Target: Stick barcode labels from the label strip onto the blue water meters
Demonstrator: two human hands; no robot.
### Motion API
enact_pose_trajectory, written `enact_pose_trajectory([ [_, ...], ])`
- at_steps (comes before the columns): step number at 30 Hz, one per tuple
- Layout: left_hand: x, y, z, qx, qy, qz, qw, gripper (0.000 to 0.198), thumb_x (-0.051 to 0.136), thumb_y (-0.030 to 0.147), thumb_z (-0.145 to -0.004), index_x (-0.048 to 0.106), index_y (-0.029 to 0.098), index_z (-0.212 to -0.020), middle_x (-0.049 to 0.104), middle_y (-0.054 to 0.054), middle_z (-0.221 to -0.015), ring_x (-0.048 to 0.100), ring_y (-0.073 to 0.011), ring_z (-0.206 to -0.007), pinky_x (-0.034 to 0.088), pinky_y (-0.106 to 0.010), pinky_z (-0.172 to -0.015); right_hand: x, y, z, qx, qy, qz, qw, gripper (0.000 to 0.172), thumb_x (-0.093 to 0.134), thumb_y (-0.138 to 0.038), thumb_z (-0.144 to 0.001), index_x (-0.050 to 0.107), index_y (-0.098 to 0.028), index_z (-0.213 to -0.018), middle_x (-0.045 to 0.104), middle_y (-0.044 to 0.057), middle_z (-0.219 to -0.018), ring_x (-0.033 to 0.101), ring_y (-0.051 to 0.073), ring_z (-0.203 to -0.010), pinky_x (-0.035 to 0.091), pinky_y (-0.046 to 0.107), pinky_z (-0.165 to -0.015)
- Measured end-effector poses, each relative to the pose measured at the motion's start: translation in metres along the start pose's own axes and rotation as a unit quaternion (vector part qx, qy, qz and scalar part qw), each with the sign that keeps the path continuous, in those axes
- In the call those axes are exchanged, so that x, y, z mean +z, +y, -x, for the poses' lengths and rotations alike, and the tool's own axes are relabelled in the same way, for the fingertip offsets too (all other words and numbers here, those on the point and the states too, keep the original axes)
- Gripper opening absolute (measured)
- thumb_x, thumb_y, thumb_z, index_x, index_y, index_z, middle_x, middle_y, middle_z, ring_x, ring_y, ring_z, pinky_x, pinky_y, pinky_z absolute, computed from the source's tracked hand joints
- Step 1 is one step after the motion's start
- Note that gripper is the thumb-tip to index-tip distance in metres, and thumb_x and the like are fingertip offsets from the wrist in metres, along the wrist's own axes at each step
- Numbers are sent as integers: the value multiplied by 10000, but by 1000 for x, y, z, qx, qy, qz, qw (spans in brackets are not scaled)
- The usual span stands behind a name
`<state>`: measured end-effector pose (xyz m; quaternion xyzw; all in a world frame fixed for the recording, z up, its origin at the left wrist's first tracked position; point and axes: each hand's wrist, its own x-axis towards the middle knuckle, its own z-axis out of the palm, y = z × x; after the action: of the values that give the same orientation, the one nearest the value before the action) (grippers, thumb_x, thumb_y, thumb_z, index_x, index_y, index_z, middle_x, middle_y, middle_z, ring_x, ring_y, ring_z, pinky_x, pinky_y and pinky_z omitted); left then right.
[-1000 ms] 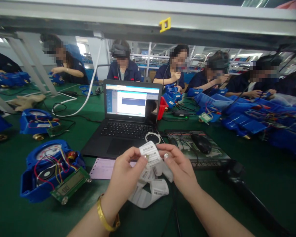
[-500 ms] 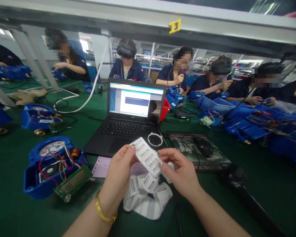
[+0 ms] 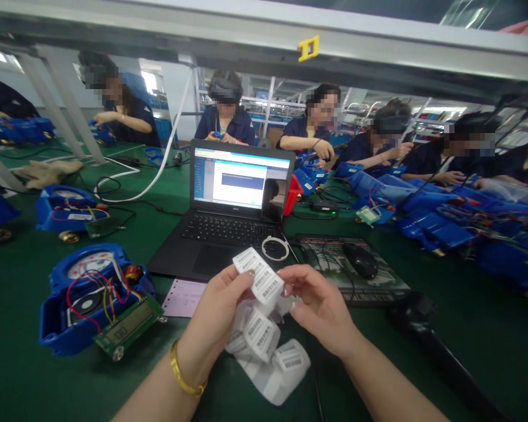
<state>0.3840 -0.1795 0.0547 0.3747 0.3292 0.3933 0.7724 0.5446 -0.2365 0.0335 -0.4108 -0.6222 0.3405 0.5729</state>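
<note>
My left hand pinches a white strip of barcode labels, its thumb lying over the printed face. From there the strip hangs down in loose curls, and its lower loops rest near the green tabletop. Just right of the strip is my right hand. Its thumb and fingers are apart, with the fingertips close to the strip's edge; whether they touch it I cannot tell. Behind both hands stands an open laptop with a lit screen. Partly under the strip lies a pink sheet.
To the left sits an open blue housing with wires and a green circuit board. A mouse rests on a patterned mat at right, near a black handled device. Blue housings are heaped far right. Several co-workers sit opposite.
The left thumb has slid further onto the label strip. My right thumb has come off its face, and the hanging loops have shifted and curled differently.
</note>
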Motion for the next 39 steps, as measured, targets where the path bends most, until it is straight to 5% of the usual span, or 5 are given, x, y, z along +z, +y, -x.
enact_pose_trajectory([
  [7,1,-5,-1,6,17,-25,1000,345,711,323,-629,632,107,-886,663,-69,-795,560,-126,-616,441,-220,-599,3,1,-1,-5,-5,2,1000,75,603,-193,-794,563,-183,-856,515,42,-889,515,165,-811,445,224,-631],
  [11,-1,-6,-3,12,42,-11,999,373,719,324,-611,619,110,-900,659,-61,-767,585,-149,-638,433,-223,-580,3,0,-1,6,-24,-29,999,152,615,-253,-816,497,-176,-759,554,68,-970,545,191,-895,467,265,-717],
  [29,-4,-4,-6,74,118,-18,990,272,669,334,-648,596,124,-803,655,-41,-741,593,-150,-683,456,-232,-657,1,-3,-1,51,-34,-91,994,257,681,-380,-807,543,-182,-897,555,39,-825,530,152,-699,455,222,-599],
  [36,0,-9,0,-3,-26,-68,997,326,729,288,-630,660,98,-887,669,-80,-788,588,-156,-672,456,-238,-644,4,5,-2,23,21,11,999,156,636,-185,-779,609,-185,-932,601,23,-829,582,139,-740,500,205,-654],
  [39,-2,-13,-1,-11,-34,-76,996,321,754,323,-632,684,88,-839,671,-89,-748,590,-156,-669,457,-234,-649,3,8,-2,3,41,74,996,141,623,-182,-787,640,-172,-926,623,30,-834,596,147,-737,514,222,-671],
])
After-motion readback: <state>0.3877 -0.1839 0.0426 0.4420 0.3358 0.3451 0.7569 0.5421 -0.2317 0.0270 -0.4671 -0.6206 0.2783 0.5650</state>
